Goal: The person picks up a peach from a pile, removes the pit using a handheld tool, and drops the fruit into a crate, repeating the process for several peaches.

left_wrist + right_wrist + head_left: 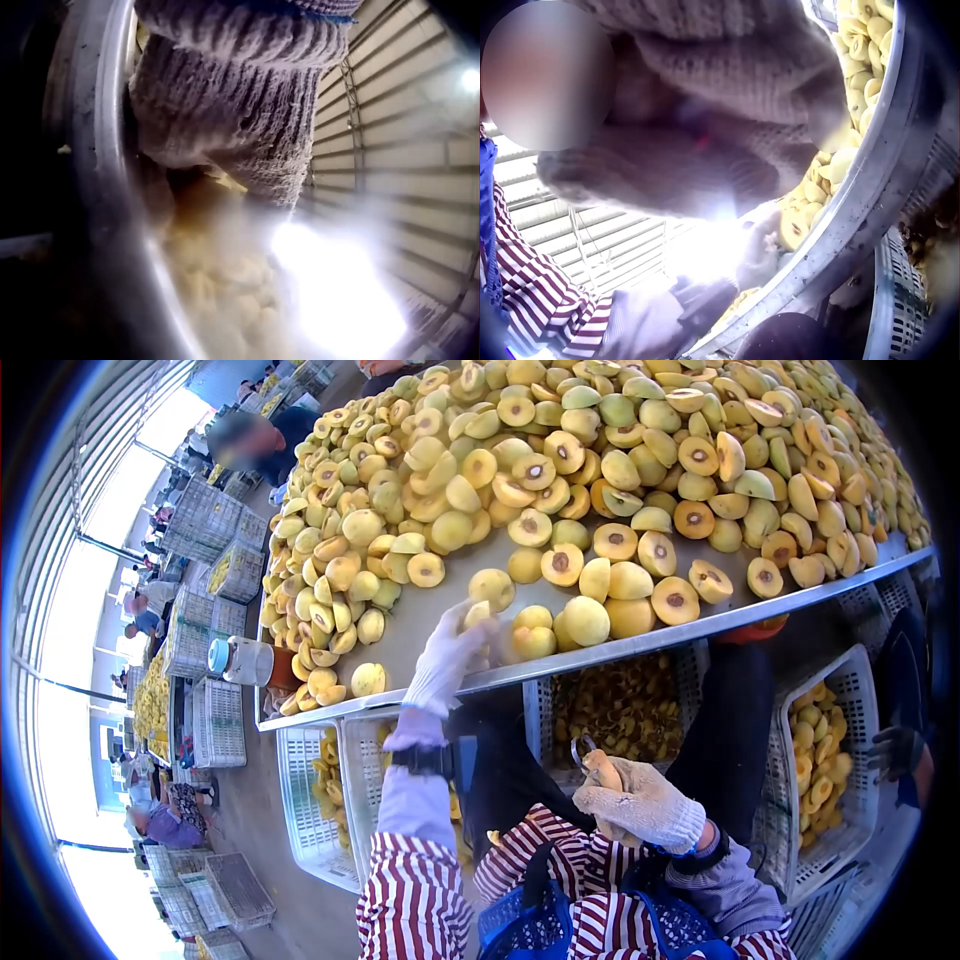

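Observation:
Halved yellow fruits (615,541) with brown centres are heaped on a metal table. Over its near edge reaches my gloved left hand (450,660), fingers curled and blurred, pinching a small yellow fruit piece (478,614); another fruit (491,589) lies just beyond the fingertips. In the left wrist view the glove (232,112) hides most of the hold. My gloved right hand (640,800), above the lap, grips a light brown handle (602,770) with a curved metal loop (582,748). The right wrist view shows that glove (697,142) close up, its fingers curled.
Below the table edge (600,647) stand a crate of dark brown pieces (625,705) and crates of yellow fruit (818,760). A jar with a blue lid (240,660) is at the table's left. Another person's gloved hand (893,752) is at the right; stacked crates (215,525) stand left.

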### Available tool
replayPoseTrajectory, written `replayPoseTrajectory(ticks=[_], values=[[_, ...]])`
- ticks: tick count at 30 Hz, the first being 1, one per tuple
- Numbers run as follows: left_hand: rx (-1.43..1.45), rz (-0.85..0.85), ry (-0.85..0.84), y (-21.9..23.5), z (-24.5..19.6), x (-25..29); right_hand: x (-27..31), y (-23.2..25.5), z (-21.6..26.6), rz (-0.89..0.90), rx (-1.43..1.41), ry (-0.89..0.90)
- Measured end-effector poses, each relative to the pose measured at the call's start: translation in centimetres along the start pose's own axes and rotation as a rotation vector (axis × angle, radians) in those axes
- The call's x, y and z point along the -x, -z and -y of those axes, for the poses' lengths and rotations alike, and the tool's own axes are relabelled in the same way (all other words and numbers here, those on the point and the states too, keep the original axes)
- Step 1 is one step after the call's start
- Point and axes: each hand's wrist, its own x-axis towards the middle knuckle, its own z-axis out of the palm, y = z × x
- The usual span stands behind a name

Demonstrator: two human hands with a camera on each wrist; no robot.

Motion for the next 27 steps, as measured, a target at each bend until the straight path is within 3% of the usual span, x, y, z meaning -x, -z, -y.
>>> replayPoseTrajectory(ticks=[1,4,7,10,13,17,20,23,26,27], values=[[0.395,0.096,0.027,0.1,0.0,1.2,-0.1,-0.1,-0.1,-0.029,-0.003,0.034],[0.984,0.248,-0.29,-3.2,0.3,4.9,-0.6,-0.6,-0.7,-0.098,0.016,0.115],[1.247,0.366,-0.183,-5.4,-2.1,8.9,-1.3,-0.8,-1.6,-0.164,0.157,0.19],[1.192,0.289,-0.205,-7.1,-2.5,10.7,-1.7,-0.8,-1.8,-0.247,0.383,0.197],[1.152,0.196,-0.202,-8.6,-3.3,12.6,-1.4,-1.3,-1.9,-0.307,0.421,0.307],[1.05,0.196,-0.249,-9.1,-4.1,14.2,-1.2,-1.4,-2.4,-0.379,0.483,0.439],[1.012,0.079,-0.335,-10.4,-4.3,15.2,-0.7,-1.6,-2.4,-0.383,0.475,0.442],[1.042,-0.013,-0.352,-11.5,-4.5,16.2,-0.8,-1.5,-3.2,-0.36,0.442,0.467],[0.977,0.033,-0.33,-10.6,-5.5,16.4,0.4,-1.5,-2.2,-0.141,0.204,0.229],[0.951,0.064,-0.301,-10.2,-5.9,16.5,0.4,-1.5,-2.2,-0.12,0.177,0.229]])
